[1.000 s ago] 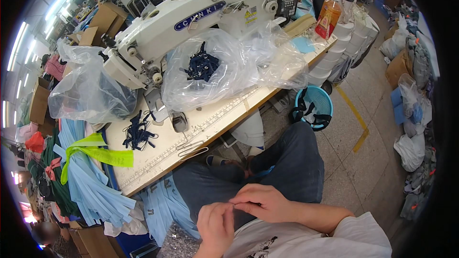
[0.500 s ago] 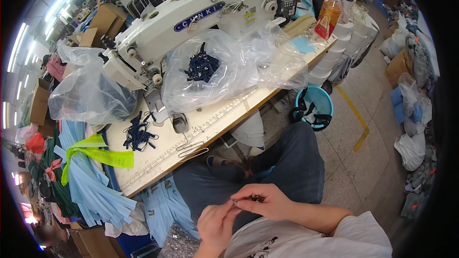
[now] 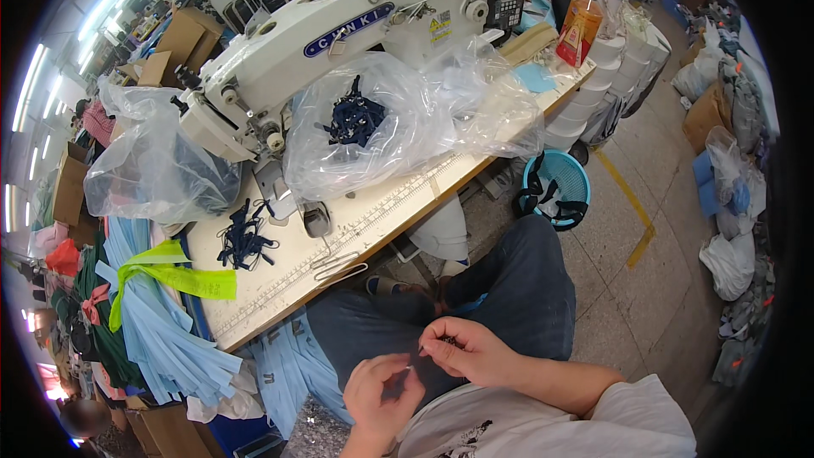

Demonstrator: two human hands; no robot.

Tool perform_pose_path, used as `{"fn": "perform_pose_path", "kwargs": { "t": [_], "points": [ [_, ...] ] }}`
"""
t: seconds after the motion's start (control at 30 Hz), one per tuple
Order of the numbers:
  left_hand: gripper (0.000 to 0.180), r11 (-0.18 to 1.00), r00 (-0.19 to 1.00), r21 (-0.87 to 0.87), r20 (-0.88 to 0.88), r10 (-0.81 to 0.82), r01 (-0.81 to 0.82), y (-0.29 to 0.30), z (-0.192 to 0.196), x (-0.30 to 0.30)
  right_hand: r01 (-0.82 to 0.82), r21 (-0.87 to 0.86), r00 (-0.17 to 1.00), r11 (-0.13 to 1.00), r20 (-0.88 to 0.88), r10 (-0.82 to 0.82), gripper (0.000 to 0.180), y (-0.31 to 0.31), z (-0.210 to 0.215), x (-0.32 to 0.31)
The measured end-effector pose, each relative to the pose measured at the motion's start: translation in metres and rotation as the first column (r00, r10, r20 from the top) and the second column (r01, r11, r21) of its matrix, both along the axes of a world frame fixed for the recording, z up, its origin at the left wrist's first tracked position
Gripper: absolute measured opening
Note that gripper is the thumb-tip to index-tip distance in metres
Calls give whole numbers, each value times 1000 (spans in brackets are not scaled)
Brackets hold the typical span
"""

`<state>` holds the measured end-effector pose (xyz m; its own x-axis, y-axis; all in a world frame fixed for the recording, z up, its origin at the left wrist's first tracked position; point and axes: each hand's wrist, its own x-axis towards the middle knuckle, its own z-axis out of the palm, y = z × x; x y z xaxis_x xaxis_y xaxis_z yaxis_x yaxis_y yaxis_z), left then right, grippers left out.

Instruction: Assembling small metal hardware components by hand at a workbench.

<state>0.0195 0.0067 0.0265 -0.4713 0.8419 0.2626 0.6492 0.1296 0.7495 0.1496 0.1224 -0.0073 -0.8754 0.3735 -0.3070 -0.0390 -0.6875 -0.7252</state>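
Observation:
My left hand (image 3: 379,393) and my right hand (image 3: 464,350) meet over my lap, fingertips pinched on a small dark piece (image 3: 424,349) that is too small to make out. Both hands hover above my dark trousers (image 3: 509,288). In front of me stands a white sewing machine (image 3: 339,42) on a pale wooden table (image 3: 280,276). A clear plastic bag (image 3: 381,131) with dark blue loops inside lies under the machine arm. A loose pile of dark blue loops (image 3: 242,242) rests on the table.
A second clear bag (image 3: 148,170) sits at the left. Light blue fabric strips with a yellow-green tie (image 3: 170,280) hang off the table's left end. A blue basket (image 3: 555,187) stands on the floor. Stacked white cups (image 3: 615,68) and an orange bottle (image 3: 579,30) are at the right.
My hands have shifted a little; the right hand's fingers now pinch closer to the left hand's fingertips. Nothing on the table has moved.

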Motion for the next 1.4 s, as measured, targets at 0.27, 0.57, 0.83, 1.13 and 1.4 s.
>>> {"fn": "perform_pose_path", "kwargs": {
  "t": [0.27, 0.57, 0.83, 1.13, 1.4],
  "points": [
    [25, 986, 887, 129, 437, -149, 102, -8, -17, -4, 50, -2, 998, 999, -33, -50, 12, -2, -2, 0],
    [21, 999, 800, 11, 599, 24, -39, -6, -12, -1, 61, 205, 998, 977, -33, -56, 10, -4, -2, 1],
    [18, 999, 686, -40, 727, 27, 3, -5, -9, -5, 67, 510, 997, 858, -7, -74, 10, 0, 0, 2],
    [16, 998, 503, -48, 862, 61, -38, -7, -7, -5, 8, 486, 1000, 874, 18, -19, 8, 4, 4, 1],
    [14, 991, 448, -85, 885, 123, -103, -9, -10, -3, 100, 706, 995, 701, -62, -79, 12, 2, 2, -1]
  ]
}}
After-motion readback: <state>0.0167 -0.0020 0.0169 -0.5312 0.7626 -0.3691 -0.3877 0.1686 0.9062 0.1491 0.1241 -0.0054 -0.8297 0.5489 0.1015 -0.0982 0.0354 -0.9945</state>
